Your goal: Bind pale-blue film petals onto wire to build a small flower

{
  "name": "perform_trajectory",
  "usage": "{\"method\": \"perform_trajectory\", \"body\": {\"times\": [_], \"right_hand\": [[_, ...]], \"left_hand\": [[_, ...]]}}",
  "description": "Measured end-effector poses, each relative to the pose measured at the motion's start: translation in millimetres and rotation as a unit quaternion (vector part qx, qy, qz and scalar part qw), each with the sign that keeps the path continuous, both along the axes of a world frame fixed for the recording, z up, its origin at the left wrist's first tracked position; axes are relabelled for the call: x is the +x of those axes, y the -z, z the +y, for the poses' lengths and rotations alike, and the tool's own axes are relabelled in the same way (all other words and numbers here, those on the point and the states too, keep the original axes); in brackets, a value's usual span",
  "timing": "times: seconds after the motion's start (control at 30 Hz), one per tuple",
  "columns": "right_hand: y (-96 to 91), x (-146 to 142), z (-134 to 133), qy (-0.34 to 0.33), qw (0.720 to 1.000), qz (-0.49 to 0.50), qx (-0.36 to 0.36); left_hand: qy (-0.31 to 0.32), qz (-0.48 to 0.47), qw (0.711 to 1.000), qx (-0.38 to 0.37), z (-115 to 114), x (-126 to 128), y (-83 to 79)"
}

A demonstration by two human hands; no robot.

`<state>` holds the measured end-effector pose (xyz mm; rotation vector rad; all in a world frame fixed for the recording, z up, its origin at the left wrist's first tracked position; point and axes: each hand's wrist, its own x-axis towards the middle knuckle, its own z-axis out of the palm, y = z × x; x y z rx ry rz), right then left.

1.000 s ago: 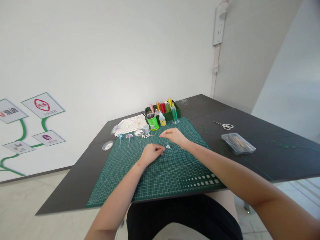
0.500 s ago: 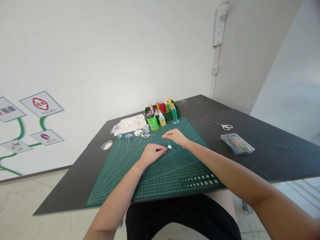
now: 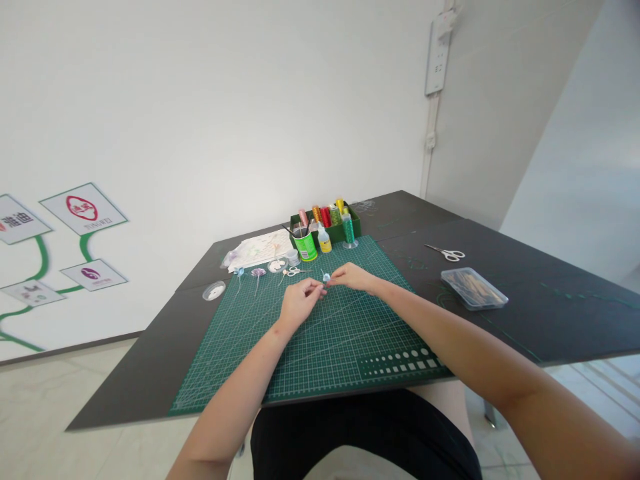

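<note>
Both of my hands meet over the middle of the green cutting mat [image 3: 320, 347]. My left hand [image 3: 297, 301] is closed in a pinch, and my right hand [image 3: 353, 276] is closed too, fingertips pointing left. Between the two sets of fingertips sits a small pale blue piece [image 3: 326, 277], held just above the mat. What links it to my left fingers is too thin to make out. Small wire-stemmed flower pieces [image 3: 258, 273] lie in a row on the mat just beyond my hands.
At the mat's far edge stand a green box of coloured spools [image 3: 334, 220], a green cup [image 3: 305, 244], a small glue bottle [image 3: 325, 239] and a thread spool [image 3: 349, 230]. Small scissors [image 3: 293, 271], white scissors [image 3: 447, 252], a clear lidded box [image 3: 474, 288], a round dish [image 3: 214, 291] and paper [image 3: 257, 249] lie around.
My hands have lifted off the mat and drawn together, further from me. The small pale piece has risen from beside my left hand to between the fingertips.
</note>
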<state>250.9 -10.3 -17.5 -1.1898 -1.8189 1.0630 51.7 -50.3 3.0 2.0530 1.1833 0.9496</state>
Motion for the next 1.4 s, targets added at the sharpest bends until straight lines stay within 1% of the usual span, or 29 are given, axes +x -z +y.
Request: {"method": "perform_trajectory", "body": {"times": [0.17,0.3,0.43,0.57,0.73,0.87,0.97,1.13,1.3,1.4], "right_hand": [[-6.6,-3,-6,-0.039,0.999,-0.002,-0.008],[-5.3,-3,-4,-0.059,0.998,-0.018,0.003],[-2.8,-2,-4,-0.081,0.996,-0.034,-0.007],[-8.8,-1,-9,-0.118,0.992,-0.032,-0.014],[-22.1,-3,-20,-0.156,0.986,-0.051,-0.028],[-29.2,-4,-26,-0.174,0.984,-0.017,-0.039],[-33.1,-4,-27,-0.163,0.986,0.023,-0.037],[-31.5,-5,-23,-0.107,0.99,0.093,-0.026],[-23.6,-5,-16,-0.05,0.983,0.173,-0.036],[-21.7,-5,-15,-0.025,0.979,0.195,-0.046]], "left_hand": [[-0.041,0.005,0.999,0.024,3,-1,-2.6],[-0.077,0.009,0.997,0.027,6,-3,-2.6],[-0.099,0.02,0.994,0.037,10,-7,-1.0],[-0.116,0.037,0.992,0.046,13,-10,1.1],[-0.111,0.105,0.986,0.07,15,-12,3.0],[-0.083,0.164,0.98,0.075,14,-12,4.2],[-0.052,0.189,0.977,0.078,11,-10,4.4],[-0.009,0.222,0.971,0.092,5,-6,3.1],[0.021,0.214,0.971,0.102,2,-4,0.5],[0.028,0.198,0.973,0.12,0,-3,-1.2]]}}
